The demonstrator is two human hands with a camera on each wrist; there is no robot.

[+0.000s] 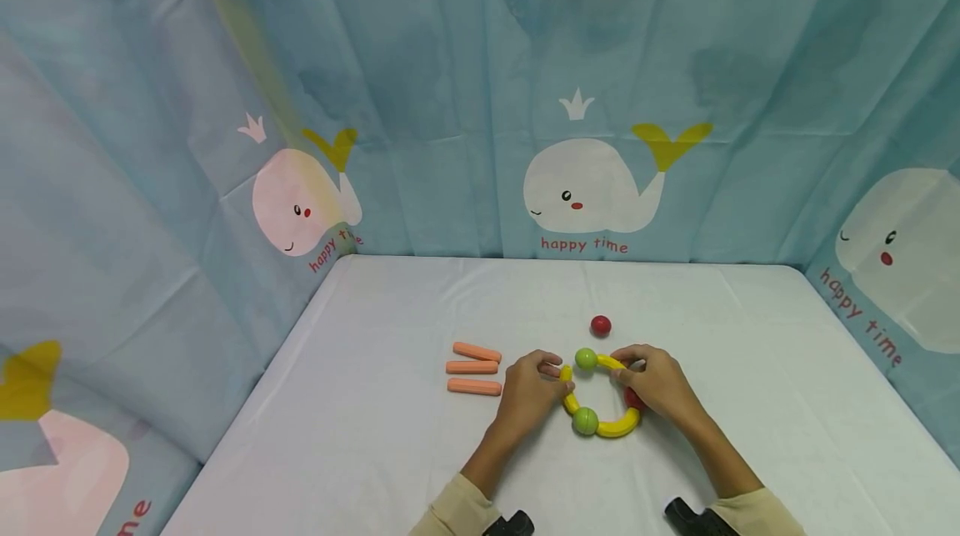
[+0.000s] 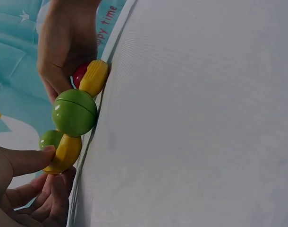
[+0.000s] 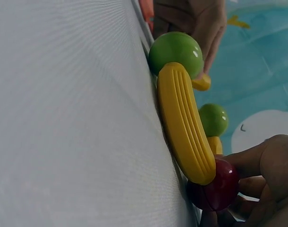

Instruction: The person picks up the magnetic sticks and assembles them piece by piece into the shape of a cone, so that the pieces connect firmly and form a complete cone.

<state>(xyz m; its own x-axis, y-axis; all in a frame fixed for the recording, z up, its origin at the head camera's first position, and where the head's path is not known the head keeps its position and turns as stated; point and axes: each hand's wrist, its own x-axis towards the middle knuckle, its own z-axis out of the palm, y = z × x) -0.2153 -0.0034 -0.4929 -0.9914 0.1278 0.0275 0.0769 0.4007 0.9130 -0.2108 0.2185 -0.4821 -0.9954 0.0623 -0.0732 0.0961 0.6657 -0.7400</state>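
In the head view, yellow toy bananas (image 1: pixel 618 424), green balls (image 1: pixel 585 421) and a red ball (image 1: pixel 634 398) form a ring on the white table, with a gap at its upper left. My left hand (image 1: pixel 531 394) pinches the left toy banana (image 2: pixel 67 153) between thumb and fingers; its upper end stands apart from the upper green ball (image 1: pixel 586 359). On the opposite side my right hand (image 1: pixel 658 384) grips the upper right toy banana (image 1: pixel 609 362), close beside the red ball (image 3: pixel 218 187). That hand partly covers the banana and the red ball.
Three orange sausage-like sticks (image 1: pixel 474 387) lie left of the ring. Another red ball (image 1: pixel 601 326) sits beyond it. A blue curtain with whale prints (image 1: pixel 592 186) stands behind the white table (image 1: pixel 375 436) and along its sides.
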